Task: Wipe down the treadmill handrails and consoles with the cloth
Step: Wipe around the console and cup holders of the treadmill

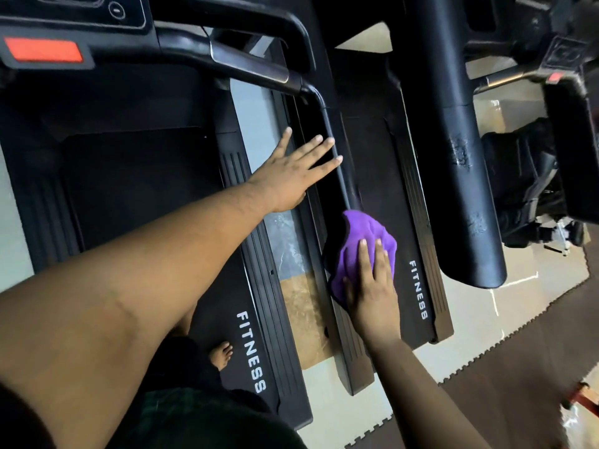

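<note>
Your right hand lies flat on the purple cloth, fingers straight and close together, pressing the cloth over the lower end of the black handrail. They are not curled round it.

The rail's long axis runs from the cloth up and to the left in the view, away from you, straight as far as a bend, where it turns toward the console at top left. So the unwiped length lies ahead of your right fingertips, along the line they already point.

Your left hand hovers or rests with fingers spread wide and straight, holding nothing. Its fingertips reach the rail farther up than the cloth; whether they touch it is unclear.

I judge that the next stroke calls for the cloth to slide up along the rail's axis, so that left hand sits in its path.
</note>
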{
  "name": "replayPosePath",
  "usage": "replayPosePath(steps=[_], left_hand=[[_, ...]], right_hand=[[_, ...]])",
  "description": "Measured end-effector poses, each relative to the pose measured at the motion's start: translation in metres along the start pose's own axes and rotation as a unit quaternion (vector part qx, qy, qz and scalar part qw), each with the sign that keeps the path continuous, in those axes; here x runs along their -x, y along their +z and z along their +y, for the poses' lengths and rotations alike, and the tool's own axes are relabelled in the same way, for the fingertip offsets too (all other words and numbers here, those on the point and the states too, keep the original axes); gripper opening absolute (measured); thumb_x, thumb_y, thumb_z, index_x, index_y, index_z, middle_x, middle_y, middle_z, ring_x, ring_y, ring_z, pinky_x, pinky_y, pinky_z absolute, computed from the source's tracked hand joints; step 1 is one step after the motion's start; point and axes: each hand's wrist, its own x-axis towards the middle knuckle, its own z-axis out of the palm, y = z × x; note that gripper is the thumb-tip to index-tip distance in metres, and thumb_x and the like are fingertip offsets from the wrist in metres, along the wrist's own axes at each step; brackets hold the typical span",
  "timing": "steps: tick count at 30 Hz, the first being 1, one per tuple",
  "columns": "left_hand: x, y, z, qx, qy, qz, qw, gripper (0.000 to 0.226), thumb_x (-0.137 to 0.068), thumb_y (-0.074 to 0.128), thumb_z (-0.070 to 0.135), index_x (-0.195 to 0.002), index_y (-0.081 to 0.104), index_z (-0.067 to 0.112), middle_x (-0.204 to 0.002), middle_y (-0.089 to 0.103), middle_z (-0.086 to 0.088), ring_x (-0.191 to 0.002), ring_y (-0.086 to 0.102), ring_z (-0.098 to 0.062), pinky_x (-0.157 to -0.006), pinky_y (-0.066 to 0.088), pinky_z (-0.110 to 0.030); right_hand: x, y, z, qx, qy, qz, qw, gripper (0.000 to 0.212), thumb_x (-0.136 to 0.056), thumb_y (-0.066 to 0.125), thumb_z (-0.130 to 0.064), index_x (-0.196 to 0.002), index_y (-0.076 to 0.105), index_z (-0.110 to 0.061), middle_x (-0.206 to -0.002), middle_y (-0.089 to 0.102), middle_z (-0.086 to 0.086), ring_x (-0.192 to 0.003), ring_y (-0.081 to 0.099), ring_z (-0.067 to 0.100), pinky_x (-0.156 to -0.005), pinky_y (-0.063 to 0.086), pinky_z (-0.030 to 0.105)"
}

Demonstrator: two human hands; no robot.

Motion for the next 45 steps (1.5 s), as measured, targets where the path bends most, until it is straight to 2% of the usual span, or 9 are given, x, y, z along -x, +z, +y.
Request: replayPosePath(steps=[8, 16, 19, 26, 29, 32, 36, 40, 45], left_hand=[[-0.004, -0.002, -0.010, -0.002, 0.020, -0.028, 0.999, 0.114, -0.087, 0.061, -0.004, -0.161, -0.015, 0.035, -0.171, -0.017, 0.001, -0.159, -0.012, -0.021, -0.120, -0.004, -0.071], [0.003, -0.019, -0.005, -0.013, 0.002, -0.070, 0.997, 0.113, -0.087, 0.060, -0.006, -0.162, -0.016, 0.031, -0.170, -0.021, 0.001, -0.157, -0.017, -0.020, -0.121, -0.008, -0.069], [0.001, -0.016, -0.001, -0.053, 0.002, -0.058, 0.997, 0.113, -0.085, 0.061, -0.005, -0.162, -0.014, 0.029, -0.171, -0.018, -0.002, -0.158, -0.015, -0.022, -0.120, -0.002, -0.071], [-0.016, -0.017, -0.027, -0.137, -0.029, -0.001, 0.990, 0.102, -0.089, 0.060, 0.009, -0.163, -0.010, 0.016, -0.172, -0.014, -0.008, -0.159, -0.011, -0.024, -0.119, -0.008, -0.069], [-0.022, -0.030, -0.056, -0.158, -0.054, 0.002, 0.986, 0.087, -0.089, 0.036, -0.001, -0.163, -0.010, 0.011, -0.171, -0.012, -0.013, -0.159, -0.008, -0.027, -0.125, 0.000, -0.064], [-0.014, -0.044, -0.074, -0.212, -0.033, -0.046, 0.976, 0.101, -0.064, -0.005, -0.014, -0.160, -0.018, 0.012, -0.170, -0.016, -0.015, -0.159, -0.010, -0.029, -0.124, 0.001, -0.064], [-0.019, -0.046, -0.082, -0.266, 0.020, -0.019, 0.964, 0.082, -0.084, 0.013, -0.002, -0.161, -0.012, 0.009, -0.171, -0.011, -0.015, -0.159, -0.004, -0.028, -0.124, 0.006, -0.064], [-0.034, -0.046, -0.098, -0.302, 0.042, 0.032, 0.952, 0.065, -0.101, 0.020, 0.013, -0.162, 0.000, 0.007, -0.172, 0.001, -0.012, -0.159, 0.006, -0.027, -0.125, 0.011, -0.062], [-0.031, -0.059, -0.096, -0.284, 0.043, 0.011, 0.958, 0.071, -0.092, 0.013, 0.007, -0.162, -0.003, 0.004, -0.172, -0.002, -0.014, -0.159, 0.003, -0.029, -0.125, 0.006, -0.062]], right_hand=[[-0.095, -0.026, -0.058, 0.028, 0.017, -0.014, 0.999, 0.082, -0.092, 0.043, -0.048, -0.162, 0.004, -0.033, -0.170, 0.009, 0.012, -0.150, 0.024, 0.041, -0.100, 0.046, 0.062], [-0.019, -0.008, -0.023, 0.163, -0.015, -0.056, 0.985, 0.100, -0.087, 0.061, -0.018, -0.162, -0.002, -0.041, -0.170, -0.013, 0.014, -0.154, 0.001, 0.050, -0.089, 0.050, 0.070], [-0.017, -0.004, -0.014, 0.208, -0.055, -0.054, 0.975, 0.101, -0.085, 0.058, -0.005, -0.163, 0.000, -0.034, -0.169, -0.018, 0.018, -0.152, 0.004, 0.054, -0.073, 0.059, 0.056], [-0.160, -0.019, -0.076, 0.265, -0.157, -0.016, 0.951, 0.068, -0.098, 0.050, -0.023, -0.161, 0.027, -0.021, -0.171, -0.014, 0.004, -0.153, -0.006, 0.050, -0.109, 0.027, 0.078], [-0.179, -0.022, -0.087, 0.312, -0.170, -0.016, 0.935, 0.061, -0.099, 0.051, -0.031, -0.157, 0.039, -0.022, -0.172, -0.006, 0.002, -0.153, -0.013, 0.045, -0.109, 0.014, 0.081], [-0.123, -0.023, -0.070, 0.400, -0.215, -0.102, 0.885, 0.057, -0.098, 0.046, -0.031, -0.154, 0.045, -0.018, -0.169, 0.020, 0.010, -0.152, -0.011, 0.040, -0.108, 0.006, 0.083], [-0.128, -0.038, -0.078, 0.452, -0.248, -0.164, 0.841, 0.059, -0.102, 0.034, -0.035, -0.160, 0.033, -0.021, -0.172, 0.005, 0.012, -0.156, -0.012, 0.035, -0.101, -0.015, 0.087], [-0.222, -0.043, -0.119, 0.457, -0.175, -0.067, 0.869, 0.067, -0.104, 0.034, -0.048, -0.163, 0.020, -0.022, -0.173, 0.001, 0.003, -0.154, -0.026, 0.032, -0.107, 0.001, 0.084], [-0.168, -0.042, -0.112, 0.504, -0.225, -0.171, 0.816, 0.060, -0.104, 0.035, -0.035, -0.161, 0.027, -0.016, -0.170, 0.011, 0.014, -0.156, -0.004, 0.037, -0.105, 0.007, 0.087]])
